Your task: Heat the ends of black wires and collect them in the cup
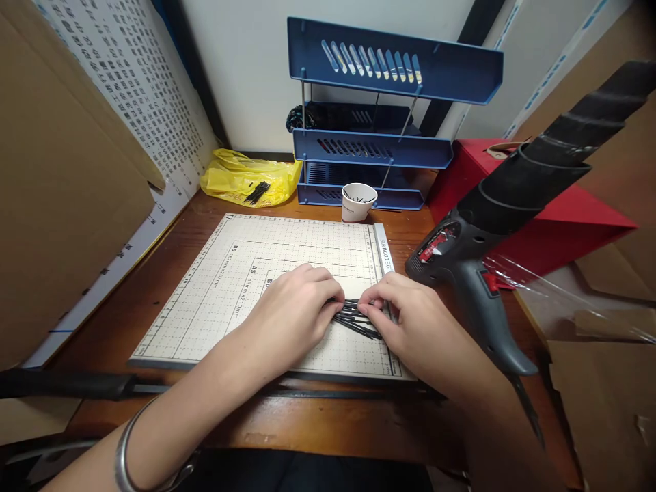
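Note:
A loose bundle of thin black strands (353, 319), like narrow tubing, lies over the right part of the gridded paper cutter board (195, 301). My left hand (305, 304) pinches the left end of the bundle between thumb and fingers. At the other end, the thumb and index finger of my right hand (402, 311) close on some of the strands near the board's right edge. Several strands fan out loose below the fingertips between the two hands. Whatever lies under my left palm is hidden.
The cutter's black-handled arm (102, 385) lies along the board's front edge. A heat gun (482, 246) stands at right, before a red box (553, 219). Behind are a paper cup (359, 203) holding black bits, a blue tray rack (374, 150) and a yellow bag (240, 174) with black pieces.

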{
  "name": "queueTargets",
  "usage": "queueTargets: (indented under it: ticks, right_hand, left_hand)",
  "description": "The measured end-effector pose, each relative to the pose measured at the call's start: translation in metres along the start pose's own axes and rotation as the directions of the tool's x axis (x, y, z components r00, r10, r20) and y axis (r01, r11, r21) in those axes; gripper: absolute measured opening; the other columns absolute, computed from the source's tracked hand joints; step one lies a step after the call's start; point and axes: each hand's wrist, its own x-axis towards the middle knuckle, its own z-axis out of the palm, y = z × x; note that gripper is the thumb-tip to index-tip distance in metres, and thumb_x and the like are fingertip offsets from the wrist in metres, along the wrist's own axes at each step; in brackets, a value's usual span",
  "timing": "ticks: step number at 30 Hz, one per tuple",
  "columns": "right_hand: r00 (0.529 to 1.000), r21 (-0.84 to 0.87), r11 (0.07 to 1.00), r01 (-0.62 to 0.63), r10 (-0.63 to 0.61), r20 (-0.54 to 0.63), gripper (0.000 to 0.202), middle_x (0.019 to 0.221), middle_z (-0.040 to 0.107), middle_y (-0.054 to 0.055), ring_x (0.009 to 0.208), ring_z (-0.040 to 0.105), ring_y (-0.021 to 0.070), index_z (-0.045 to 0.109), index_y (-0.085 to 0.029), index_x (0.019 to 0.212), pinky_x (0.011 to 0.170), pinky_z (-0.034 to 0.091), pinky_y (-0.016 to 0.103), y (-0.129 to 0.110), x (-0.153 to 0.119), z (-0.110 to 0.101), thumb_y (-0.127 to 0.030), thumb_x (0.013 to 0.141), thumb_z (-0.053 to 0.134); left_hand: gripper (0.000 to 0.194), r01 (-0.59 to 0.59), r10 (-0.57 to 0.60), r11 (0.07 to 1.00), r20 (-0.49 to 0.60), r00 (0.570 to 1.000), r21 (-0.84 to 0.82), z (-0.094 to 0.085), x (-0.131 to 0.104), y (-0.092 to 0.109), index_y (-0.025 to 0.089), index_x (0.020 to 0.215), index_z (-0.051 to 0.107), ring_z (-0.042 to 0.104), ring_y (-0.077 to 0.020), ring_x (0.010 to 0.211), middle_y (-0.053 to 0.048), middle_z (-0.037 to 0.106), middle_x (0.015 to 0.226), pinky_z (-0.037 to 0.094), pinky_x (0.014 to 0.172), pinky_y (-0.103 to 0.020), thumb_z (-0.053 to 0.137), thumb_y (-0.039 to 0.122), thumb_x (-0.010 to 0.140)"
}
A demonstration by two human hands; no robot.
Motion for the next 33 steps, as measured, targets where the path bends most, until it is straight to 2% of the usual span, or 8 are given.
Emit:
queueTargets:
  ticks: [9,14,17,28,33]
  right_hand:
    - [0.989,-0.139,0.99,0.035,-0.015,0.144,0.018,0.085,0.062,0.001,0.082,0.054,0.0163,0.068,-0.021,0.081,0.073,0.036,0.031,-0.008,0.01,-0.009,-0.014,0.093,0.055]
    - [0.986,-0.17,0.985,-0.001,0.029,0.162,0.017,0.083,0.064,0.0,0.077,0.054,0.0157,0.069,-0.022,0.083,0.069,0.035,0.03,-0.009,0.013,-0.012,-0.013,0.089,0.056]
    - [0.984,-0.194,0.981,0.032,0.004,0.181,0.017,0.084,0.064,0.001,0.079,0.055,0.0163,0.067,-0.021,0.083,0.071,0.034,0.03,-0.009,0.013,-0.013,-0.013,0.091,0.054]
    - [0.986,-0.18,0.977,0.119,-0.094,0.139,0.017,0.086,0.061,0.002,0.081,0.054,0.0167,0.062,-0.019,0.086,0.073,0.035,0.03,-0.001,0.009,-0.012,-0.018,0.098,0.051]
    - [0.987,-0.082,0.988,0.129,-0.121,0.101,0.014,0.088,0.061,0.001,0.081,0.055,0.0149,0.064,-0.02,0.09,0.072,0.038,0.028,0.001,0.009,-0.017,-0.021,0.099,0.053]
  left_hand:
    - [0.014,-0.022,0.023,0.999,0.009,1.0,-0.031,0.0,-0.002,-0.004,0.018,0.087,0.071,0.06,-0.0211,0.093,-0.002,0.07,0.095,0.046,0.082,-0.035,0.06,0.012,0.094]
    - [0.016,-0.041,0.041,0.999,0.018,0.999,-0.004,0.0,0.001,-0.005,0.019,0.084,0.071,0.059,-0.0216,0.092,-0.002,0.069,0.093,0.045,0.079,-0.035,0.06,0.011,0.093]
    - [0.014,-0.046,0.046,0.999,0.021,0.999,0.01,-0.001,0.002,-0.004,0.019,0.085,0.071,0.059,-0.0218,0.092,-0.002,0.069,0.094,0.044,0.079,-0.035,0.062,0.013,0.094]
    - [0.012,-0.042,0.038,0.996,0.045,0.998,0.085,-0.004,0.006,-0.001,0.018,0.089,0.074,0.06,-0.0224,0.091,-0.003,0.069,0.096,0.045,0.076,-0.036,0.063,0.019,0.095]
    - [0.019,-0.098,0.1,0.992,-0.02,0.995,0.081,-0.006,0.0,0.003,0.02,0.091,0.077,0.06,-0.0218,0.089,-0.003,0.072,0.096,0.045,0.076,-0.035,0.06,0.023,0.099]
